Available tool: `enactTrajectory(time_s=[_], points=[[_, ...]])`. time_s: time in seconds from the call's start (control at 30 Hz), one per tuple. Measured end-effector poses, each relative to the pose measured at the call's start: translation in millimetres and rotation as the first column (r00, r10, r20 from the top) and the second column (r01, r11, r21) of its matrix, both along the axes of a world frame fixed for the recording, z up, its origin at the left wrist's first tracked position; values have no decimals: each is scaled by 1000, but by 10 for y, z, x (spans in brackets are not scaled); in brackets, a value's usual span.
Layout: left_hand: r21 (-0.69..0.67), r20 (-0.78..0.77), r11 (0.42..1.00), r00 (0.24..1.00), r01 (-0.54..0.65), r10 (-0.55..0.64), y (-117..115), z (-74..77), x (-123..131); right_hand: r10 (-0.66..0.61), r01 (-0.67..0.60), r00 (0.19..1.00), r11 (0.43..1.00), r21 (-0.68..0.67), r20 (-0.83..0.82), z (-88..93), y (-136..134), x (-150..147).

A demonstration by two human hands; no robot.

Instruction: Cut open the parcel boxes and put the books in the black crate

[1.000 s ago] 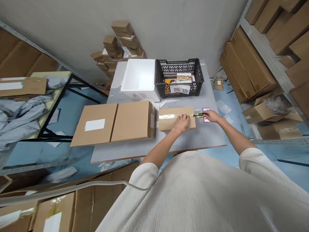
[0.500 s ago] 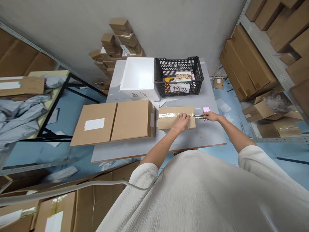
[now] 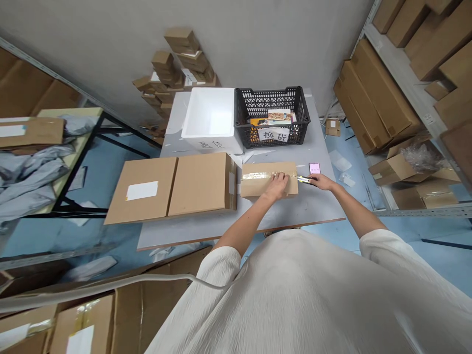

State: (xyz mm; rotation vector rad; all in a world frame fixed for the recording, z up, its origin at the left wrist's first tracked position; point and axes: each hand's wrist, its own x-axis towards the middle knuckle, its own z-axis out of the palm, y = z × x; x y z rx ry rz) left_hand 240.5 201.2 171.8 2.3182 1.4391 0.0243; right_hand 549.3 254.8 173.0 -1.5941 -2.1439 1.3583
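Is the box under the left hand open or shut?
Shut: the box has a flat top with no flap raised, shiny tape along it, and the left hand on top.

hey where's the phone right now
In the head view, the phone lies on the table, right of the box under the left grip, just beyond the right grip.

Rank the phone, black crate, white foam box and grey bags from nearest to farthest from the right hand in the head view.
1. Phone, just by the right hand.
2. Black crate, ahead and leftward.
3. White foam box, left of the crate.
4. Grey bags, far left, on the side table.
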Motion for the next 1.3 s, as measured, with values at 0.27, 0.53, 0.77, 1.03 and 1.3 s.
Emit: enactTrajectory(time_s=[0.27, 0.53, 0.77, 1.03, 1.3], points=[[-5, 110, 991, 985, -131, 130, -4, 112, -44, -233, 201, 959, 960, -195, -160, 13, -89, 33], [99, 115, 946, 947, -310, 299, 142, 88, 12, -95, 106, 990, 989, 105, -103, 187, -214, 6], [87, 86, 962, 964, -259, 252, 231, -26, -42, 91, -151, 980, 921, 358, 178, 264, -370, 30], [-22, 1, 975, 975, -221, 221, 446, -42, -66, 75, -199, 940, 913, 357, 332, 196, -393, 35], [26, 88, 981, 978, -190, 187, 385, -103, -93, 11, -115, 965, 914, 389, 261, 22, -365, 51]])
